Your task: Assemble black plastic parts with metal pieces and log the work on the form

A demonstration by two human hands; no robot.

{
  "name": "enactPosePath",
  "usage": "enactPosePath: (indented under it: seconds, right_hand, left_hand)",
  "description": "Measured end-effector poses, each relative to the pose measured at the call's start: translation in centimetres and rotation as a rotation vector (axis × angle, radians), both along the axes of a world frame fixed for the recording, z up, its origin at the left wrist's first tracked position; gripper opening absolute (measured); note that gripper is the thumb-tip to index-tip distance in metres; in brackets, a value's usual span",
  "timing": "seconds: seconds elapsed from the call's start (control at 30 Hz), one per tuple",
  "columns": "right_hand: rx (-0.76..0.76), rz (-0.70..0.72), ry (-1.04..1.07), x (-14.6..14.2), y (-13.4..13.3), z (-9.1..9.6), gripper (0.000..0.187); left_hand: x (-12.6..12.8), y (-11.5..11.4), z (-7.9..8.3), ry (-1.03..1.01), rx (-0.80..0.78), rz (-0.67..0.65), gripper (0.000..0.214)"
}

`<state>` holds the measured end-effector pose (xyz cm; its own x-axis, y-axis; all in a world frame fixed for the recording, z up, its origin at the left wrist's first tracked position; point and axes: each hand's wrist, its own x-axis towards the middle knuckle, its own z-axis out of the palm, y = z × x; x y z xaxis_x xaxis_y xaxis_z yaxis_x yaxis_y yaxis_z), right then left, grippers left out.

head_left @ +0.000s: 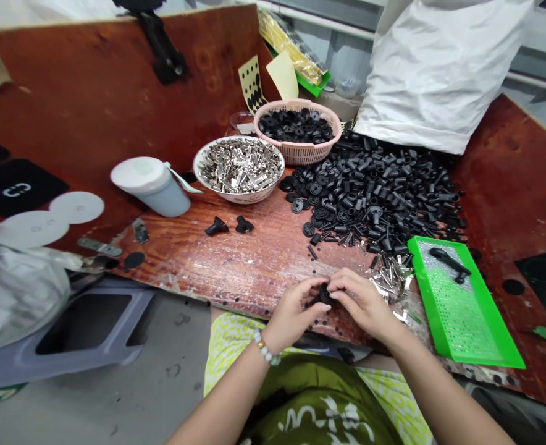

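My left hand (303, 303) is closed around a small black plastic part (325, 294) just above the table's front edge. From the other side my right hand (357, 296) pinches at the same part, its fingertips touching the top. Fingers cover most of the part, so its exact shape is hidden. A scatter of small metal clips (393, 278) lies right of my right hand. Behind it spreads a large heap of black plastic parts (375, 185), with round discs, tubes and screw-like pieces. Two black fittings (217, 227) rest apart on the wood to the left.
A bowl of metal clips (239, 196) and a pink basket (296, 153) of black discs stand at the back. At right is a green tray (509, 355) holding a black handle-like piece (449, 262). A lidded cup (162, 194) stands left; a white sack (440, 74) leans behind the heap.
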<state>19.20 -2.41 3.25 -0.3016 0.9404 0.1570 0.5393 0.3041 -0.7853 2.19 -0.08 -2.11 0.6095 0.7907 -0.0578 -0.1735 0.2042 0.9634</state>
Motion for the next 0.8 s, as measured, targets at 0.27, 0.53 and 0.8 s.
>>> enactPosePath:
  seconds: [0.27,0.53,0.8]
  right_hand:
    - [-0.037,0.067,0.033,0.3,0.4,0.5,0.011]
    - [-0.012,0.100,0.020,0.0,0.3,0.6,0.012]
    - [0.026,0.133,-0.038,0.0,0.6,1.5,0.013]
  left_hand:
    - [-0.6,-0.1,0.7,-0.049,0.053,-0.097,0.044]
    - [-0.8,0.4,0.6,-0.025,0.051,-0.080,0.028]
    - [-0.8,0.6,0.5,-0.120,-0.075,-0.103,0.031]
